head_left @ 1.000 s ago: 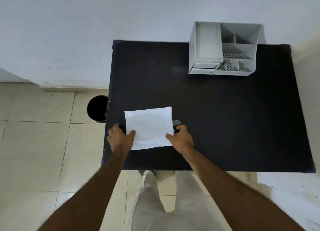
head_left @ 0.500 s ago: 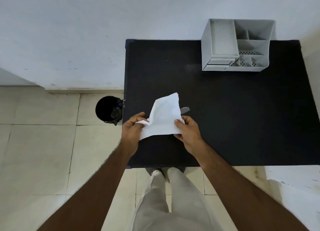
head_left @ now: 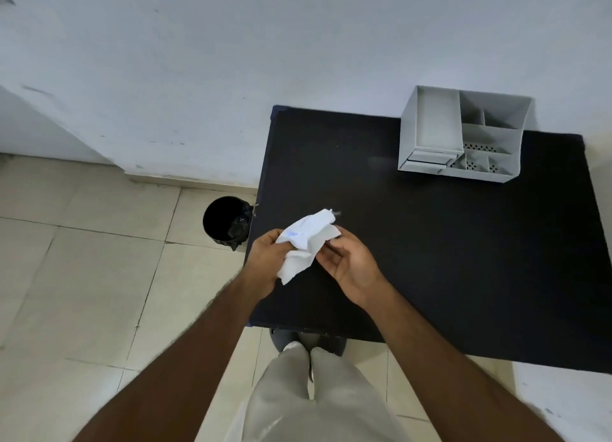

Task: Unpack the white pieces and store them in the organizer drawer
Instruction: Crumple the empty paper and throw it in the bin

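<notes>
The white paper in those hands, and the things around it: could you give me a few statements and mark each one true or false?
1. The left hand grips the crumpled white paper. True.
2. The paper lies flat on the black table. False: it is held up, crumpled.
3. The grey organizer stands at the table's far end. True.
4. The black bin stands on the table. False: it is on the floor beside it.

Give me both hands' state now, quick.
Left hand: closed on the crumpled white paper.
Right hand: fingers loosely curled at the paper's edge; a grip cannot be told.
</notes>
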